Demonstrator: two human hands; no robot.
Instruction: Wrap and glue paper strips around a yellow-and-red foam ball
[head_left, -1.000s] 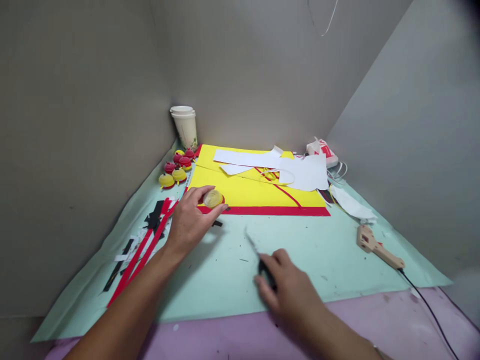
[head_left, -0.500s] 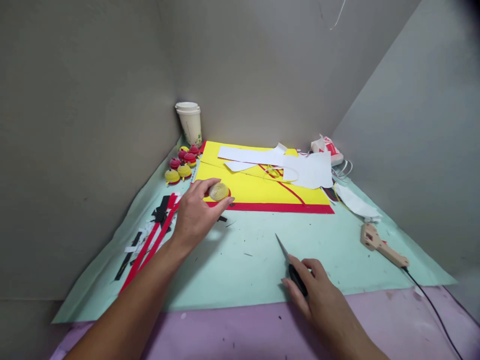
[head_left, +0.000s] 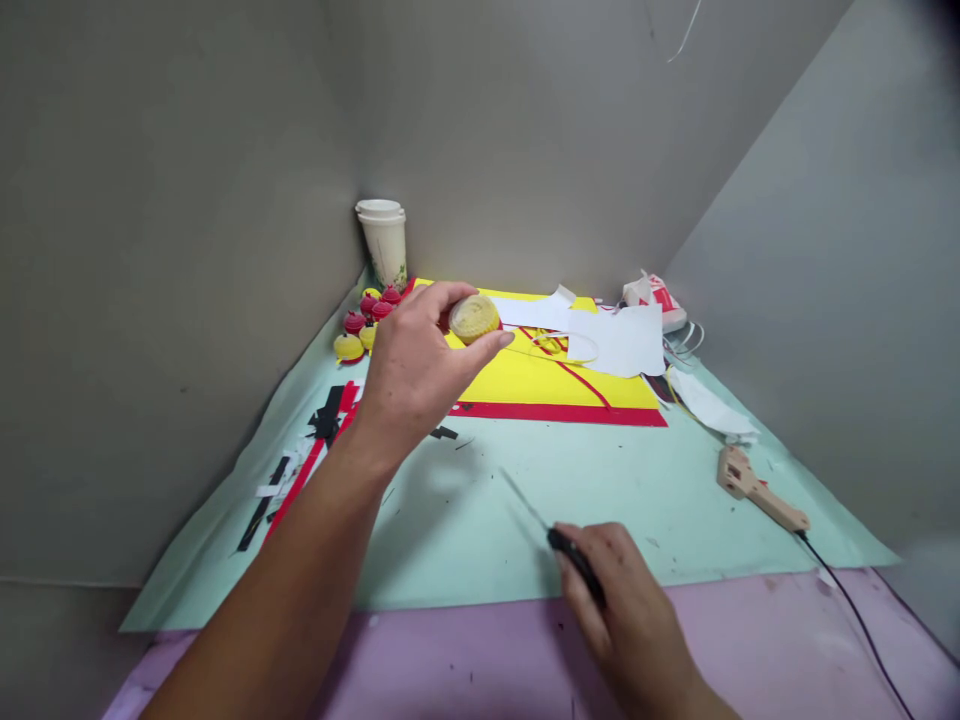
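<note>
My left hand is raised over the left part of the yellow sheets, its fingers and thumb closed around a small round yellow piece with a ridged rim and a bit of red at its side. It resembles the little yellow and red lantern-like balls grouped at the back left. Low on the right, my right hand grips a tool with a black handle and a thin pointed blade. The blade points up and left above the green mat; whether it is a knife or closed scissors I cannot tell.
Yellow sheets edged in red lie at the back under white paper pieces. A lidded cup stands behind the balls. Red strips and black scraps lie left. A beige corded glue gun rests right on the green mat.
My left hand has lifted the round yellow piece up and to the right. The blade in my right hand has swung left. The view has shifted slightly.
</note>
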